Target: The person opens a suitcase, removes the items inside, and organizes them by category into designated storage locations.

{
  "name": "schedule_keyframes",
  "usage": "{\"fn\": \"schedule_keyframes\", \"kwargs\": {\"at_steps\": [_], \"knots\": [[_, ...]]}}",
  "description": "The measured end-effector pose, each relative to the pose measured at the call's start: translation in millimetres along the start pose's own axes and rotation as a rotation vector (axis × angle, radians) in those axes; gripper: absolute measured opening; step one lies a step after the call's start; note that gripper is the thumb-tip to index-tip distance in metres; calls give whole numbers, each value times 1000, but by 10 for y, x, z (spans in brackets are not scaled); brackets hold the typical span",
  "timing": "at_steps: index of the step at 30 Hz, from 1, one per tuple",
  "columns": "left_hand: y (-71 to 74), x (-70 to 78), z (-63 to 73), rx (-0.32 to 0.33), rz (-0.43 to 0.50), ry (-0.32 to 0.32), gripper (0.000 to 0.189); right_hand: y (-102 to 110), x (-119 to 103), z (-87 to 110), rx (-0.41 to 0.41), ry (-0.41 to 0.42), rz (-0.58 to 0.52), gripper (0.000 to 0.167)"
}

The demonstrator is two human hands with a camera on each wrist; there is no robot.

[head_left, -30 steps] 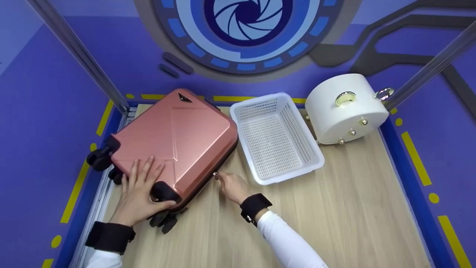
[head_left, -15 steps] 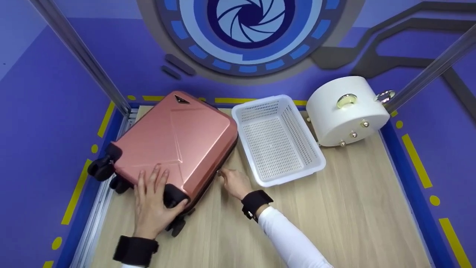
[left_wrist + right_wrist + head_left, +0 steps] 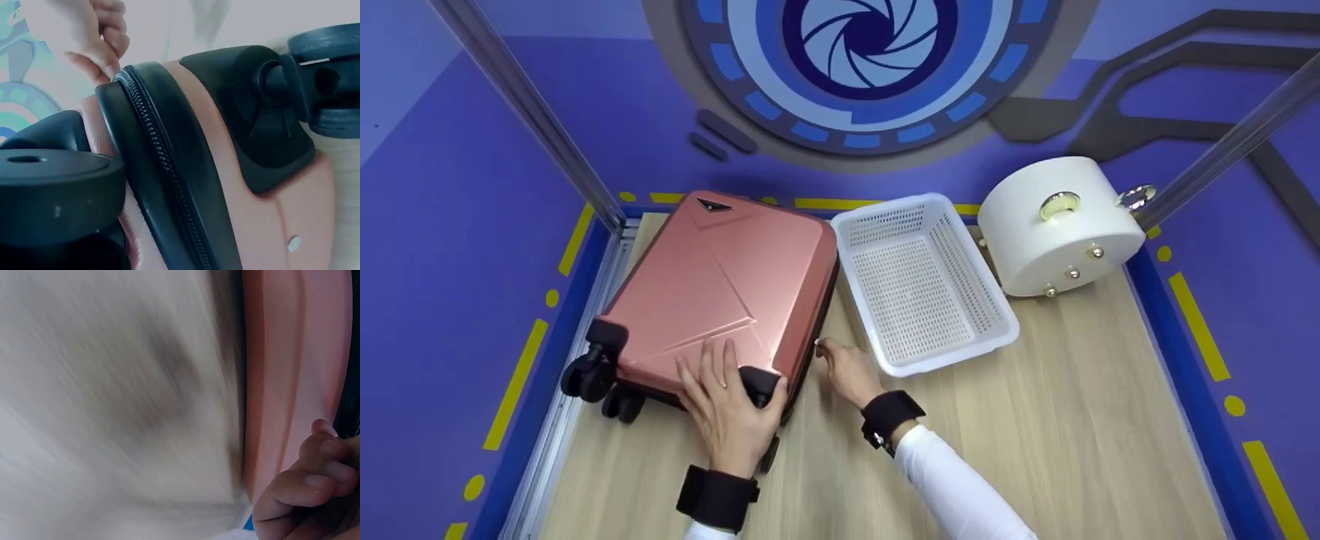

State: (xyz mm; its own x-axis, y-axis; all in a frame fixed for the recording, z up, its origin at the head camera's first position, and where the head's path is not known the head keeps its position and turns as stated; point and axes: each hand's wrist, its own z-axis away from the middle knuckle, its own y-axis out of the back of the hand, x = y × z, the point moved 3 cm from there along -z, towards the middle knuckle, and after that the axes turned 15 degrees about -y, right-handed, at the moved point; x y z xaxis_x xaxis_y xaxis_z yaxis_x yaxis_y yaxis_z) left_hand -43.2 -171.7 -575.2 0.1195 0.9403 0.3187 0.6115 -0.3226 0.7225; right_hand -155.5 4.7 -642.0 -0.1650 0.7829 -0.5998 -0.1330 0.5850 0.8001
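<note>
A rose-pink hard-shell suitcase (image 3: 727, 277) lies flat at the left in the head view, its black wheels toward the near side. Spread over the near right corner of its top, my left hand (image 3: 739, 420) rests with straight fingers, the thumb at the black corner guard (image 3: 757, 382). My right hand (image 3: 851, 373) is at the suitcase's right side, its curled fingers pinching a small shiny zipper pull (image 3: 817, 343). The left wrist view shows the black zipper (image 3: 149, 124) running round the side, with the right hand (image 3: 84, 36) at its far end. Fingers partly hide the pull.
A white perforated plastic basket (image 3: 874, 341) stands just right of the suitcase. Beyond it, a white rounded bag (image 3: 1027, 217) with gold-coloured studs lies near the back right corner. Blue printed walls and metal posts (image 3: 532, 112) enclose the wooden tabletop (image 3: 1072, 420).
The suitcase has turned counterclockwise, its near end swinging to the right. My left hand has moved right with that corner. My right hand has shifted slightly right and up, staying at the zipper.
</note>
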Motion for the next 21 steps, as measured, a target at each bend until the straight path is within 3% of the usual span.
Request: {"fn": "schedule_keyframes", "kwargs": {"at_steps": [3, 6, 9, 12, 16, 21], "knots": [[6, 1, -21, -61, 28, 9, 100, -24, -24, 130, 12, 27, -13, 16], [76, -66, -45, -234, 65, -2, 104, -66, -46, 261, 11, 50, -27, 16], [235, -272, -100, -416, 110, -92, 105, -126, -80, 377, -25, 68, -29, 15], [416, -563, -198, -519, 143, -229, 105, -174, -108, 457, -63, 65, -46, 15], [525, -888, -327, -528, 144, -341, 117, -203, -107, 504, -58, 48, -59, 14], [444, -1050, -347, -397, 58, -448, 120, -203, -67, 518, -54, 37, -53, 14]]}}
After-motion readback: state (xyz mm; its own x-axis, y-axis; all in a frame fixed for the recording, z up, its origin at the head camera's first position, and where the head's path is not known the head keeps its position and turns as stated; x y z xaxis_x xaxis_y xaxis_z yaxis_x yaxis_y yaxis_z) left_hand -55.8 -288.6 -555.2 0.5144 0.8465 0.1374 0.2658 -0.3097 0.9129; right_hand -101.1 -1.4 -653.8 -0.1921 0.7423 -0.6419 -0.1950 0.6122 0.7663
